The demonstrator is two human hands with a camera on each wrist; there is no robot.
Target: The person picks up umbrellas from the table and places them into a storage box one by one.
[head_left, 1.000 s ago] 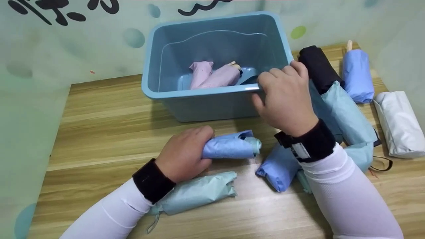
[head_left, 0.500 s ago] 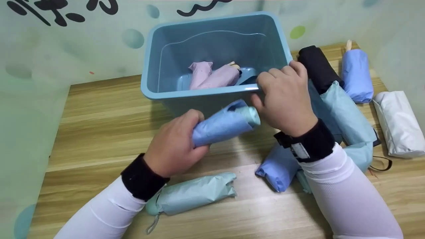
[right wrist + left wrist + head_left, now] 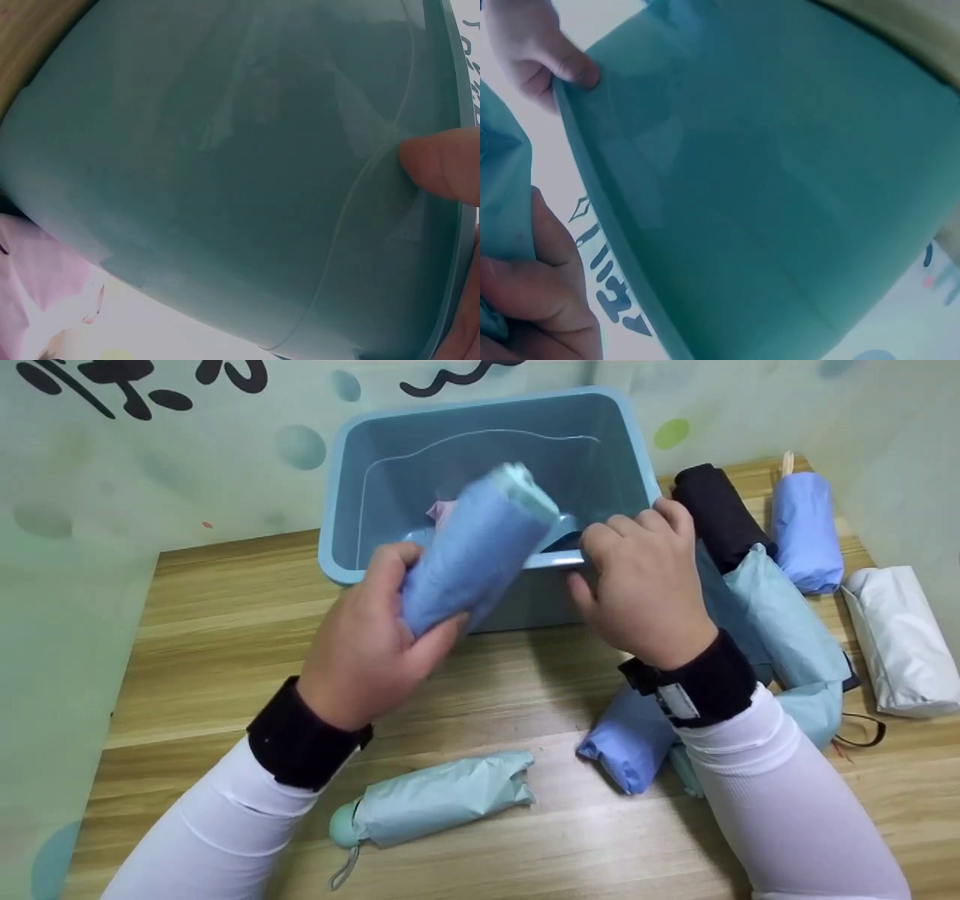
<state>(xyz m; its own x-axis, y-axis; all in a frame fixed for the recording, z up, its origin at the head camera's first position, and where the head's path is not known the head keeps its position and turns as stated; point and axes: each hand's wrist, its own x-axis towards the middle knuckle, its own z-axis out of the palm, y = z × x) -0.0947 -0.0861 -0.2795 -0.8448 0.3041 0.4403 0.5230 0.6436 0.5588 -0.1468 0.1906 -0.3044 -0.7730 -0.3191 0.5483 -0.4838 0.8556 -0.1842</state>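
Umbrella, folded and wrapped in blue cloth, is gripped by the left hand, with the fingers curled round one side and the thumb round the other. It is held tilted, its pale green end uppermost, across the near rim of the blue bin as seen from the head; whether the rim is touched cannot be told. The bin's near right corner is held by the right hand, its fingers hooked over the rim and its thumb pressed outside. Inside the bin, a pink bundle is partly hidden by the umbrella. On the wooden table, a green umbrella is laid in front of the bin. Beside the right wrist, a blue bundle is seen, and farther right are grouped a black roll, a teal bundle, a blue umbrella and a white bundle.
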